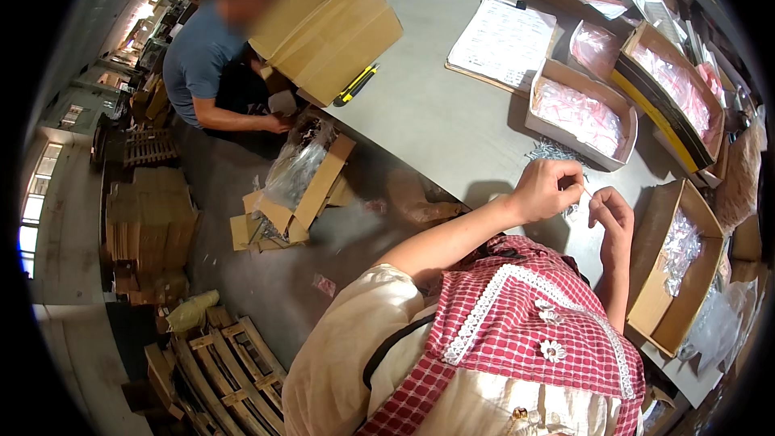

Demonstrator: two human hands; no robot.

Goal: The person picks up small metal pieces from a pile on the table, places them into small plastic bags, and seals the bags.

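Above the near edge of the grey table, my left hand [550, 190] pinches a thin pale strip [587, 191], which looks like the edge of a small clear plastic bag. My right hand [612, 214] is close beside it with its fingers curled together; what they hold, if anything, is too small to make out. Just beyond my left hand lies a pile of small metal screws [557, 152], partly covered by the hand. An open carton [529, 117] of clear bags with pink-red edges stands behind the pile. To the right, another open carton [654, 307] holds clear bags with shiny contents.
A clipboard with a written sheet [502, 40] and a yellow-black utility knife [355, 85] lie on the table [412, 73]. A large cardboard box [339, 32] overhangs its left edge. A crouching co-worker [202, 64] reaches toward an opened carton [323, 186] on the floor. Pallets [230, 363] lie lower left.
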